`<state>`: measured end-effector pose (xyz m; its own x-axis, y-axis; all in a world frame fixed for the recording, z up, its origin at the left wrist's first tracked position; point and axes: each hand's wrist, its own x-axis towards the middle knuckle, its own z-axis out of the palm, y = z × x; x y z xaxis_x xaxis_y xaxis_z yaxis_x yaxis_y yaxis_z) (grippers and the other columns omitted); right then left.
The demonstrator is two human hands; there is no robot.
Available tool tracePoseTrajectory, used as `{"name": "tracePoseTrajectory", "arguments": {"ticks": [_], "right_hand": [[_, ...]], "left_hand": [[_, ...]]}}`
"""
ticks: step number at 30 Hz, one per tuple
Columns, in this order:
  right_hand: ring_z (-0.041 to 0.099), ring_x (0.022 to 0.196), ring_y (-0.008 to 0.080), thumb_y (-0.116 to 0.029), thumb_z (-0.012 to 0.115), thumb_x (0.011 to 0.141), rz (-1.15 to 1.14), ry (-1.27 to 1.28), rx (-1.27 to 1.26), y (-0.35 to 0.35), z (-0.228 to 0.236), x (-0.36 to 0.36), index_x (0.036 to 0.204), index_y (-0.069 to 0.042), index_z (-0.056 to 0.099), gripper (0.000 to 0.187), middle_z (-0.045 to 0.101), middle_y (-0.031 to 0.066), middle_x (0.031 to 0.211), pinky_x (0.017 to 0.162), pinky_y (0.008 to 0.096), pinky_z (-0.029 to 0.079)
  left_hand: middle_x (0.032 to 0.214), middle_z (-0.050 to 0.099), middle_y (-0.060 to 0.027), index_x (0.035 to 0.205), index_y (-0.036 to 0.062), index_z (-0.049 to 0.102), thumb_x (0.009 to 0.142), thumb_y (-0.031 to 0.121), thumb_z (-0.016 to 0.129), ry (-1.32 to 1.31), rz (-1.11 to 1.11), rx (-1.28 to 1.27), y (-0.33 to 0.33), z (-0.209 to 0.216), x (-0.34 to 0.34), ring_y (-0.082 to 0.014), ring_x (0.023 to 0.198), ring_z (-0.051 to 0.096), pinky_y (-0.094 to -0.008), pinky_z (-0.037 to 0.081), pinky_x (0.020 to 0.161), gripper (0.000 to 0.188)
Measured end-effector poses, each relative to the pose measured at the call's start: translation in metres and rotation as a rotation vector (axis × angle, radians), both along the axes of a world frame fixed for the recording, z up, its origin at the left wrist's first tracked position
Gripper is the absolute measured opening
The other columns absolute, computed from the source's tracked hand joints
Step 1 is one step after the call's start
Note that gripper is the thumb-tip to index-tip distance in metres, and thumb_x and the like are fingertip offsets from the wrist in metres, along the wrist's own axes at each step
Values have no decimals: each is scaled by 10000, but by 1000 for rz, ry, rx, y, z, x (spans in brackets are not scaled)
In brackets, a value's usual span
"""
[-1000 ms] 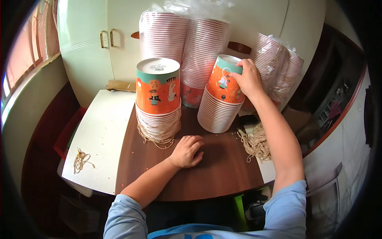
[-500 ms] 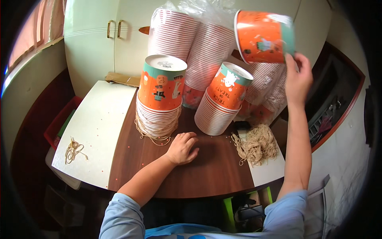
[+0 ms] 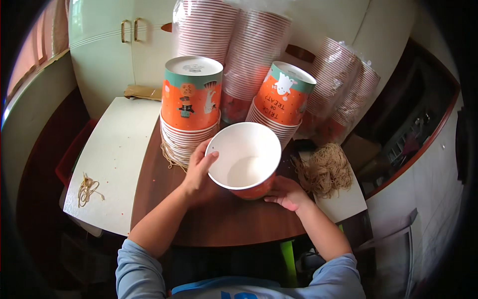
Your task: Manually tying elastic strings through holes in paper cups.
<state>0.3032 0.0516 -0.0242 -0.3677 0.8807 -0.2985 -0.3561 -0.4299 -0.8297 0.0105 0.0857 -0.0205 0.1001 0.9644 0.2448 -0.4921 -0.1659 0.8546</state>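
A paper bucket (image 3: 238, 149), white inside and orange outside, is held tilted above the brown tabletop with its mouth facing me. My left hand (image 3: 200, 167) grips its rim at the left, thumb over the edge. Around the lower right side of the bucket my right hand (image 3: 289, 193) is closed, with some fingers hidden beneath it. Behind stand two stacks of upside-down buckets: the left stack (image 3: 191, 102) with tan cords around its lower rims, and the right stack (image 3: 285, 97), partly covered by the held bucket.
Tall plastic-wrapped bucket stacks (image 3: 256, 55) rise at the back, with more wrapped stacks (image 3: 332, 74) at the right. A heap of tan cord (image 3: 326, 171) lies on the table's right part. A few loose cords (image 3: 88, 190) rest on the white left panel (image 3: 112, 149).
The bucket has come down from the upper right to the middle, turning its mouth toward me. My left hand has lifted from the table and taken its rim.
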Motion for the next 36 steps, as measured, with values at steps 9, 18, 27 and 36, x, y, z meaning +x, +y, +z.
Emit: {"name": "tracePoseTrajectory", "arguments": {"ticks": [9, 18, 27, 36], "right_hand": [[664, 714, 260, -204, 602, 833, -107, -1576, 627, 48, 35, 50, 823, -36, 691, 191, 678, 158, 784, 663, 374, 512], [649, 841, 316, -192, 675, 728, -105, -1840, 357, 112, 36, 90, 792, -102, 718, 118, 686, 125, 864, 758, 405, 514], [624, 930, 323, -126, 624, 740, 66, -1992, 717, 130, 10, 105, 840, -85, 710, 139, 666, 148, 954, 835, 413, 497], [637, 652, 233, -141, 661, 716, -235, -1575, 805, 131, 35, 116, 788, -11, 670, 149, 658, 126, 728, 615, 353, 499]], "left_hand": [[1066, 626, -78, 1224, -41, 519, 752, -41, 489, -35, 5, -62, 3, 9, -11, -129, 939, 598, -249, 463, 839, 473], [1046, 633, -90, 1168, -59, 545, 818, 22, 508, 132, 82, 4, -13, 30, -5, -132, 934, 597, -248, 463, 839, 361], [696, 529, 66, 1053, -4, 635, 943, 242, 499, 122, 224, 24, 5, 3, -11, -10, 557, 362, -173, 268, 488, 302], [749, 558, 50, 1012, -9, 641, 950, 225, 503, 114, 239, 30, -1, 7, -8, -24, 631, 410, -176, 338, 566, 279]]}}
